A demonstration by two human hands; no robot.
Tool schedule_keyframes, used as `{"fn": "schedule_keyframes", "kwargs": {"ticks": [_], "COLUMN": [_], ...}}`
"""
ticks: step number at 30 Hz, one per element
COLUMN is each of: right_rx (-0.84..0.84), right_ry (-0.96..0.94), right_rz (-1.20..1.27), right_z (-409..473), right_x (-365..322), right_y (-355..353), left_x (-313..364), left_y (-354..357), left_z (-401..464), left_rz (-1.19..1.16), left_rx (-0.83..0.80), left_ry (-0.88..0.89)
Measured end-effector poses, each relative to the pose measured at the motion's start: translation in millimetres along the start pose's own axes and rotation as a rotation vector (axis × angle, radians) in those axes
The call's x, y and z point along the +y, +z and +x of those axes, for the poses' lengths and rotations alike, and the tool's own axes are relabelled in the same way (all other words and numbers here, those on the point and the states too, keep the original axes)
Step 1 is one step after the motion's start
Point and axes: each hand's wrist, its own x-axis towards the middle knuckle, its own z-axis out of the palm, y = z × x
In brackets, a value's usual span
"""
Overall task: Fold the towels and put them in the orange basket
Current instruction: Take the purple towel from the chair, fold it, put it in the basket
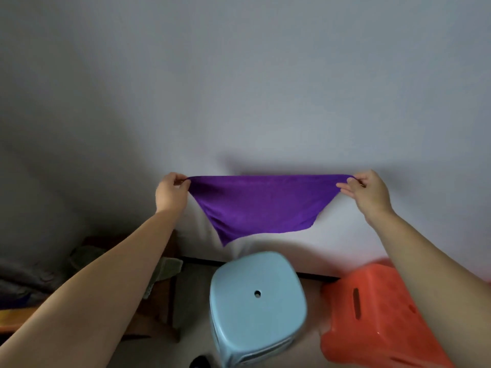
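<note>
While one orange basket point(372, 314) waits, two hands, left point(171, 192) and right point(368, 193), pinch one purple towel point(263, 203).

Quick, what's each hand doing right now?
Left hand: pinched shut on one top corner of the purple towel.
Right hand: pinched shut on the other top corner.

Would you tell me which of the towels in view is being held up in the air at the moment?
The purple towel, stretched between the left hand and right hand by its top corners. The greenish towel lies draped over dark furniture at lower left.
</note>
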Motion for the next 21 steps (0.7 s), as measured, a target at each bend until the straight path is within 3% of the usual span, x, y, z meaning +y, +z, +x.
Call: {"fn": "schedule_keyframes", "kwargs": {"ticks": [6,8,21], "right_rx": [-0.047,-0.092,-0.354], "right_ry": [0.097,0.165,0.686], "right_rz": [-0.030,-0.030,-0.332], "right_z": [-31.1,-50.2,-179.1], "right_x": [46.9,66.3,237.1], "right_y": [-10.7,-16.4,-52.9], "left_x": [-41.6,-65.7,-241.3], "left_y": [16.8,18.0,45.1], "left_z": [-37.1,-58.8,-200.1], "left_rz": [-0.671,-0.780,-0.271], "left_rx": [-0.056,-0.082,-0.309], "left_ry": [-0.349,-0.428,-0.674]}}
